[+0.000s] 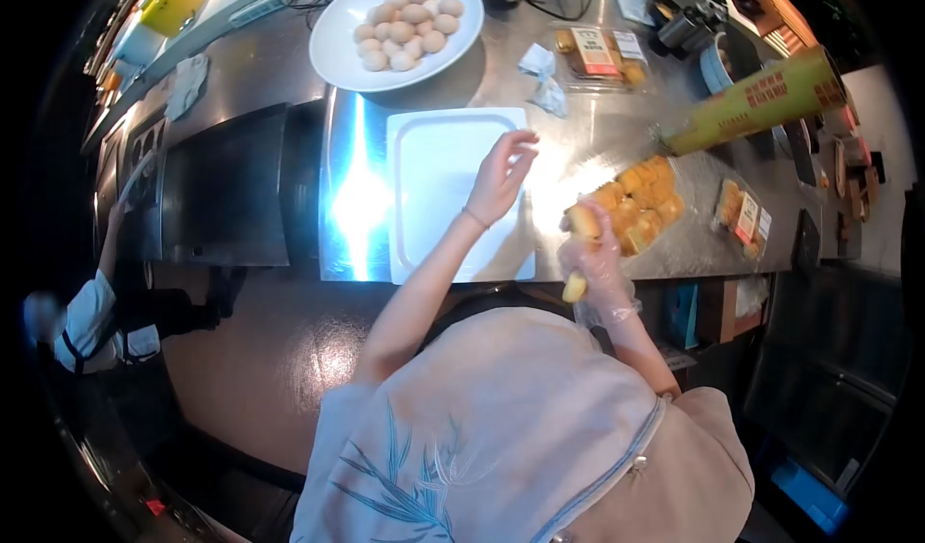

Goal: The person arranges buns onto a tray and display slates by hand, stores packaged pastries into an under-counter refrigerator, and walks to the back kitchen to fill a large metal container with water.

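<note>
Pale top with leaf embroidery [501, 418] nearest; gloved right hand [599, 259] closed round yellow bread [582, 221], just beside golden buns [644, 201] on steel counter [597, 119]; bare left hand [496, 175] loosely open, over right side of white tray [438, 196].

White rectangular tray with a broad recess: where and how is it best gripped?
Probably by opposite side rims of the white rectangular tray, coming from left and right: it lies flat, and its straight borders frame the recess.

Head view, facing down, above counter [590, 136]
</note>
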{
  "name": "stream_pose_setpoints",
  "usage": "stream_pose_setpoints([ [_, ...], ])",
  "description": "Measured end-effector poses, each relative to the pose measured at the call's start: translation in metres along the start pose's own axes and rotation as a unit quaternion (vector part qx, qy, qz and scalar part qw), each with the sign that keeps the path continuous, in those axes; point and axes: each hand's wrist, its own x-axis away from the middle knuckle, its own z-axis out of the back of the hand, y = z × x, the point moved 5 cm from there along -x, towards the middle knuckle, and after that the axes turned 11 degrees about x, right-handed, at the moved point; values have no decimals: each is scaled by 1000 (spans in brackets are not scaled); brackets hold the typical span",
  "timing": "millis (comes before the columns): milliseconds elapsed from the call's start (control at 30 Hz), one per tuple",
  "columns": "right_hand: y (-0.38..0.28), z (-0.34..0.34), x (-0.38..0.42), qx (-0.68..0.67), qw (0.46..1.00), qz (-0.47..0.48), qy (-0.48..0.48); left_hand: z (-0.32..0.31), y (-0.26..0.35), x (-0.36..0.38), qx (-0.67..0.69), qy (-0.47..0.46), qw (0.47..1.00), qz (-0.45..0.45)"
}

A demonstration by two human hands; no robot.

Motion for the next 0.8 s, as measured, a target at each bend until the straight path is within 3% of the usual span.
stream_pose_setpoints([
  [67,3,-5,-5,144,985,-65,-71,12,-10,27,93,140,986,-17],
  [100,14,-47,-4,129,986,-63,-86,59,-1,65,70,201,977,-3],
  [167,23,-85,-4,132,971,-51,-194,89,-4,124,54,328,943,29],
  [233,45,-115,-42,223,959,3,-174,113,-16,178,33,404,914,34],
  [300,77,-152,-89,221,966,-14,-133,137,-12,230,20,467,879,98],
  [367,72,-185,-121,437,884,165,-25,153,-13,268,5,494,861,120],
  [500,87,-217,-163,450,884,129,12,177,-7,301,25,529,842,101],
  [567,84,-227,-168,609,757,223,76,188,-11,312,13,540,836,98],
  [700,75,-216,-154,663,731,162,20,199,-24,334,39,585,802,117],
  [800,74,-204,-146,653,720,233,23,202,-31,338,58,593,793,128],
])
